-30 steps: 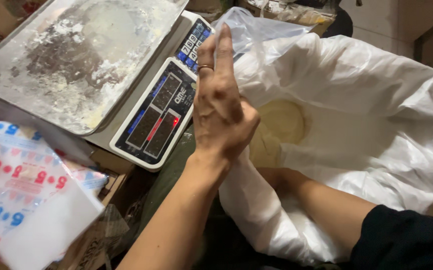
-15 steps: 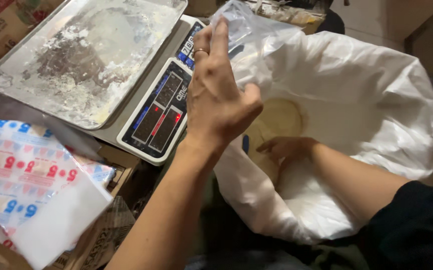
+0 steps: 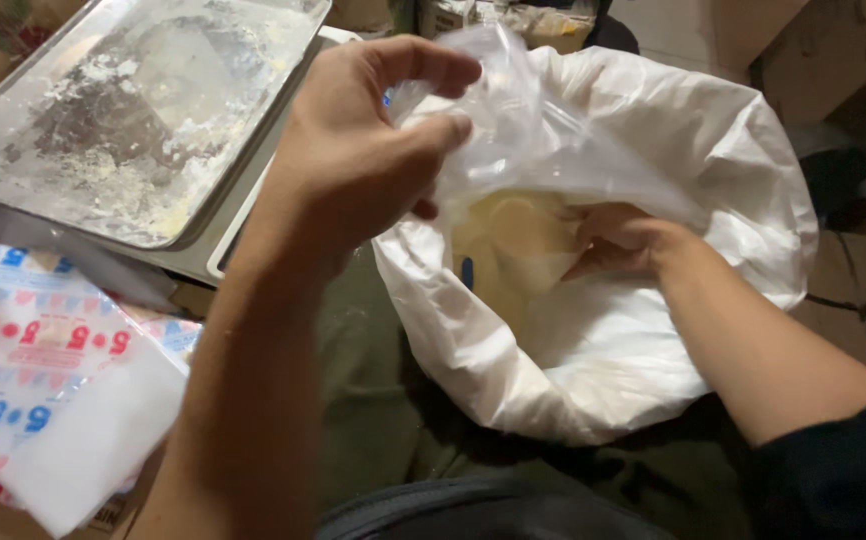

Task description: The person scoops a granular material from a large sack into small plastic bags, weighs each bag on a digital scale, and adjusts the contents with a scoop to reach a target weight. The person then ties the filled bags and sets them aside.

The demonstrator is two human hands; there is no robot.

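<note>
My left hand (image 3: 353, 150) is raised over the near rim of a big white sack (image 3: 713, 170) and pinches the mouth of a small clear plastic bag (image 3: 498, 120) between thumb and fingers. Inside the sack lies pale yellow powder (image 3: 508, 250). My right hand (image 3: 618, 240) reaches down into the sack, next to the powder, with the fingers curled; what it holds is hidden behind the clear bag. A small blue object (image 3: 466, 272) shows in the powder.
A weighing scale with a floury steel pan (image 3: 123, 120) stands at the left. In front of it lies a stack of printed plastic packets (image 3: 43, 350). Cardboard boxes (image 3: 543, 20) stand behind the sack.
My left hand went from flat and upright to gripping the clear bag at the sack's rim. The view has shifted so the scale's display is now covered by my arm.
</note>
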